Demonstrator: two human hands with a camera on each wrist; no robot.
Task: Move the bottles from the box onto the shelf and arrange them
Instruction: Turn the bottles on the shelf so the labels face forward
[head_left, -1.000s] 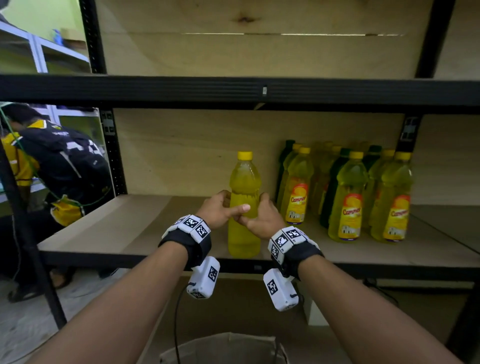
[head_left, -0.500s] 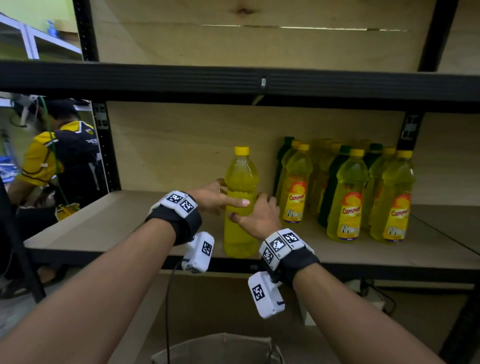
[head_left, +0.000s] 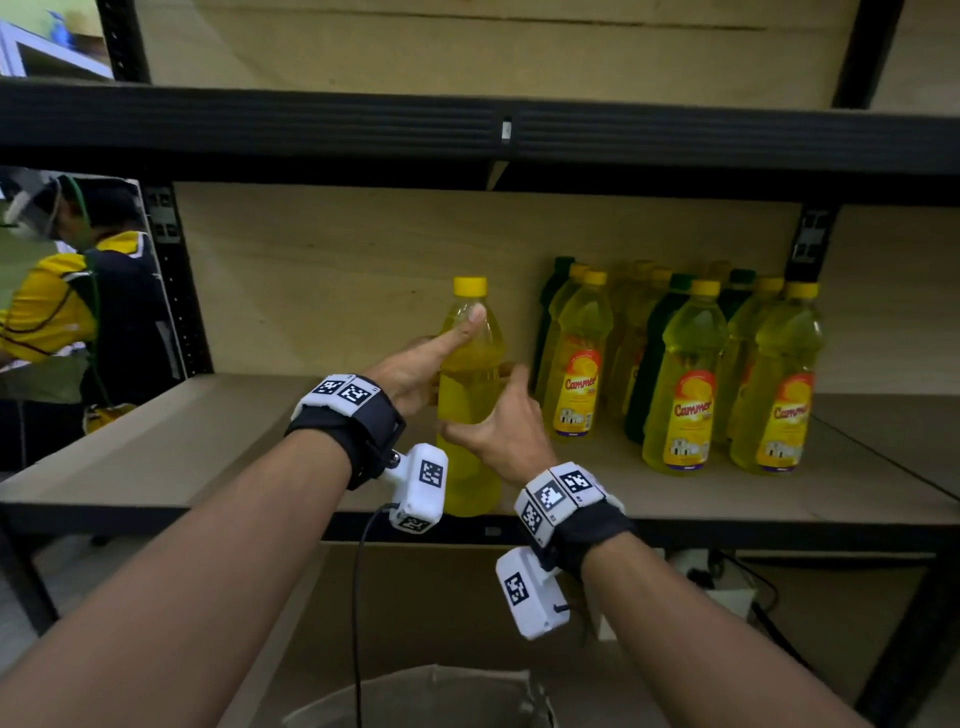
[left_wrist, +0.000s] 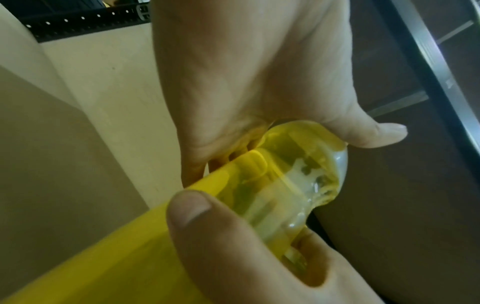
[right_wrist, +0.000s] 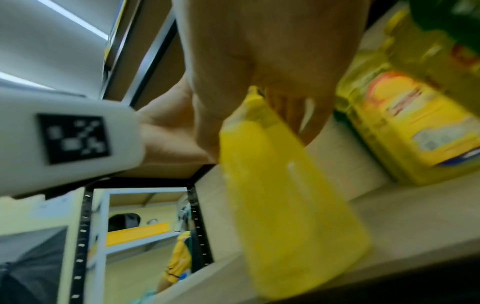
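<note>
A plain-sided yellow bottle (head_left: 470, 395) with a yellow cap stands upright near the front edge of the wooden shelf (head_left: 208, 447). My left hand (head_left: 415, 374) grips it from the left, the thumb lying up along its shoulder. From the right my right hand (head_left: 501, 421) holds its middle, thumb across the front and fingers behind. In the left wrist view the bottle (left_wrist: 259, 185) sits between my left hand (left_wrist: 259, 82) and the other thumb. In the right wrist view, blurred, the bottle (right_wrist: 285, 205) is below my right hand (right_wrist: 259, 72).
Several labelled yellow and green bottles (head_left: 680, 384) stand grouped on the shelf's right half, one (right_wrist: 415, 123) close to my right hand. The upper shelf beam (head_left: 467, 130) runs overhead. An open box (head_left: 431, 696) lies below. A person (head_left: 67, 322) is beyond the left post (head_left: 176, 280).
My left hand has slid up the bottle, its thumb now on the shoulder. The right hand has loosened to a thumb-and-fingers hold at the middle. The bottle stays in place.
</note>
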